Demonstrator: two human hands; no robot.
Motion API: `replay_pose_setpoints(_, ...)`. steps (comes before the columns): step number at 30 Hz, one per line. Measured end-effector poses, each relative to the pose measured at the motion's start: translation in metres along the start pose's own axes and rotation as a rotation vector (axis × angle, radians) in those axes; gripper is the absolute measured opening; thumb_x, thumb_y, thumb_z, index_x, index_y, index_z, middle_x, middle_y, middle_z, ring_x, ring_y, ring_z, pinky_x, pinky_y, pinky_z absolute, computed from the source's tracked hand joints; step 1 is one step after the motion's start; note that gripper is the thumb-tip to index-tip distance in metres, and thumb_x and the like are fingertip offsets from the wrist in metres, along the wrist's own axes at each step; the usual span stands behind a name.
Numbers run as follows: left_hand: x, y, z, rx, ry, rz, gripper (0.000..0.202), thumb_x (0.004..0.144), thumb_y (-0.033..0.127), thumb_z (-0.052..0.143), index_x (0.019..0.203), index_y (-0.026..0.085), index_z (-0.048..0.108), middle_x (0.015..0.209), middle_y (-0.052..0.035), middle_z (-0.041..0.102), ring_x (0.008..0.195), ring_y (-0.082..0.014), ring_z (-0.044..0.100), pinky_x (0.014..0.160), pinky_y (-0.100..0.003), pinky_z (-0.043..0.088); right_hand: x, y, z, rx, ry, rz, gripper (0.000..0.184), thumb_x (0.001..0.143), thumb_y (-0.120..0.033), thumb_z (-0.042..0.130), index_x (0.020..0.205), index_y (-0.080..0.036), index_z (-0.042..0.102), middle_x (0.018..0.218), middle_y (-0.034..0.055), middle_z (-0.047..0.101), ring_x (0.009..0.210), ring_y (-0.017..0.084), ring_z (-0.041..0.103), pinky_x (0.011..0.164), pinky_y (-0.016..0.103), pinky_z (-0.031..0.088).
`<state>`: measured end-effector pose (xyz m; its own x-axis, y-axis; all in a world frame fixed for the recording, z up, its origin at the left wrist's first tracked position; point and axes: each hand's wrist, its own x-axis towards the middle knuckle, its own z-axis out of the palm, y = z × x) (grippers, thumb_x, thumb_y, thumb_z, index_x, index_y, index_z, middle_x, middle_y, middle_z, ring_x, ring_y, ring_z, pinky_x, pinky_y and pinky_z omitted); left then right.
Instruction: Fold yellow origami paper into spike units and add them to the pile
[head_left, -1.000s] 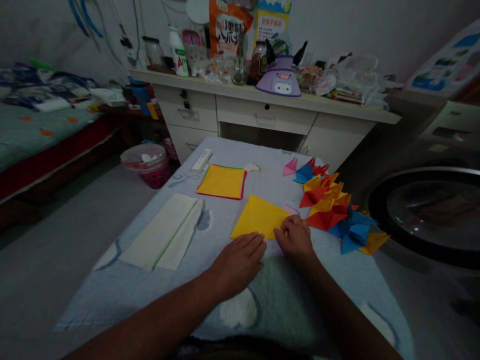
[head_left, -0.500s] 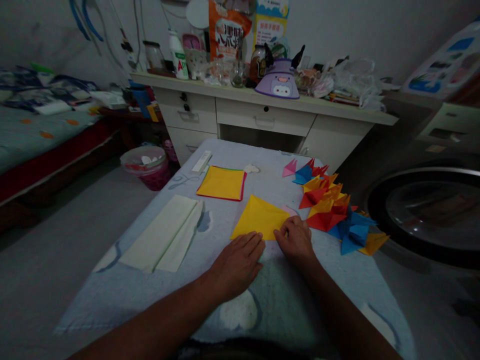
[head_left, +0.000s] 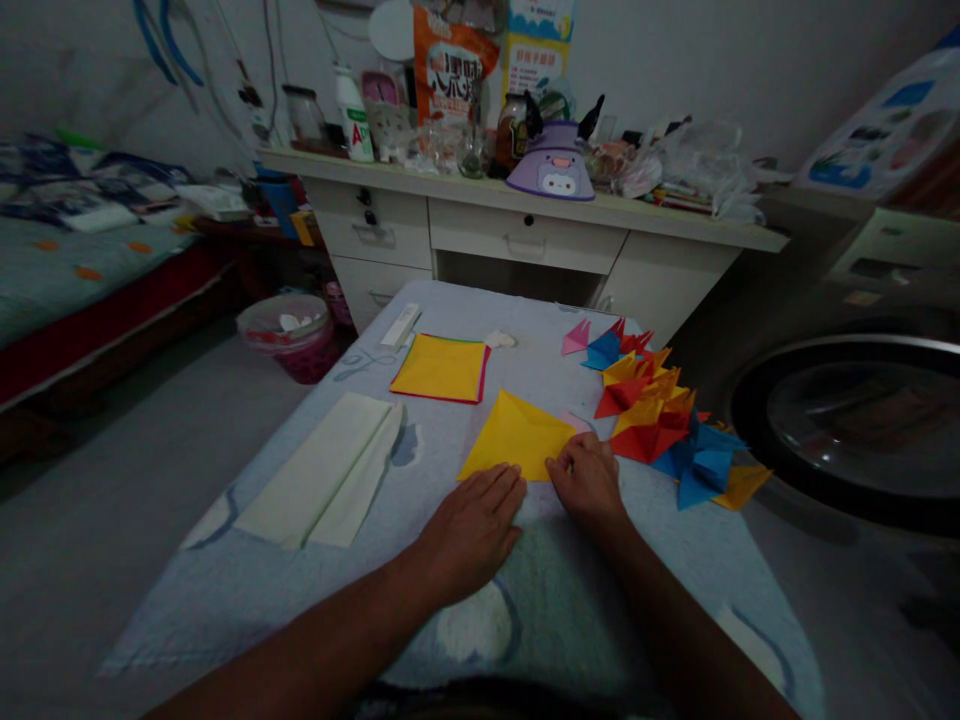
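Note:
A yellow sheet of origami paper (head_left: 519, 437) with crease lines lies flat on the cloth-covered table. My left hand (head_left: 476, 525) rests on its near left edge, fingers stretched out and lying flat. At the right end of that edge, my right hand (head_left: 589, 478) has its fingers curled, thumb and forefinger closed on the paper. Farther off sits a stack of square origami paper (head_left: 441, 367), yellow on top with other colours at the edges. On the right, several folded paper cranes (head_left: 649, 420) in red, yellow, blue and pink cluster together.
Folded whitish paper (head_left: 326, 470) lies left on the table (head_left: 300, 610). A small white box (head_left: 401, 326) and a crumpled white scrap (head_left: 501, 340) are near the far end. Beyond stands a cluttered white desk (head_left: 525, 235). A bin (head_left: 289, 345) is left, a washing machine (head_left: 862, 330) right.
The view has shifted very slightly. Both hands stay on the yellow paper in nearly the same places.

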<state>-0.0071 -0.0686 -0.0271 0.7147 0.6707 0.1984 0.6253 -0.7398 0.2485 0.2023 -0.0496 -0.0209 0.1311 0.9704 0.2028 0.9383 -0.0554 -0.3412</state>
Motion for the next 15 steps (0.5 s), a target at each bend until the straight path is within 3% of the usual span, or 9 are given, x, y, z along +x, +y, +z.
replay_pose_setpoints(6, 0.001, 0.0, -0.001, 0.006, -0.008, 0.004, 0.049, 0.092, 0.034, 0.049, 0.138, 0.017, 0.043, 0.146, -0.0114, 0.046, 0.135, -0.0243, 0.041, 0.113, -0.041, 0.034, 0.0, 0.0, 0.003, -0.022, 0.025, -0.015, 0.019, 0.081, -0.032, 0.061, 0.067, -0.02, 0.057, 0.091, 0.0082, 0.056, 0.086, 0.024, 0.048, 0.072, 0.035, 0.033)
replay_pose_setpoints(11, 0.003, 0.0, -0.002, 0.022, -0.018, -0.005, 0.049, 0.091, 0.034, 0.051, 0.137, 0.017, 0.045, 0.145, -0.0115, 0.047, 0.134, -0.0254, 0.043, 0.113, -0.042, 0.034, -0.003, -0.005, -0.001, -0.056, 0.051, -0.025, 0.013, 0.081, -0.031, 0.061, 0.085, -0.019, 0.058, 0.094, 0.009, 0.056, 0.088, 0.026, 0.047, 0.075, 0.038, 0.033)
replay_pose_setpoints(15, 0.003, 0.001, -0.003, 0.027, -0.014, -0.006, 0.047, 0.09, 0.032, 0.051, 0.135, 0.018, 0.047, 0.143, -0.0117, 0.049, 0.132, -0.0257, 0.045, 0.111, -0.043, 0.036, -0.008, -0.013, -0.01, -0.047, 0.06, -0.189, 0.009, 0.083, -0.022, 0.057, 0.091, -0.02, 0.059, 0.1, 0.009, 0.057, 0.092, 0.025, 0.046, 0.078, 0.039, 0.032)
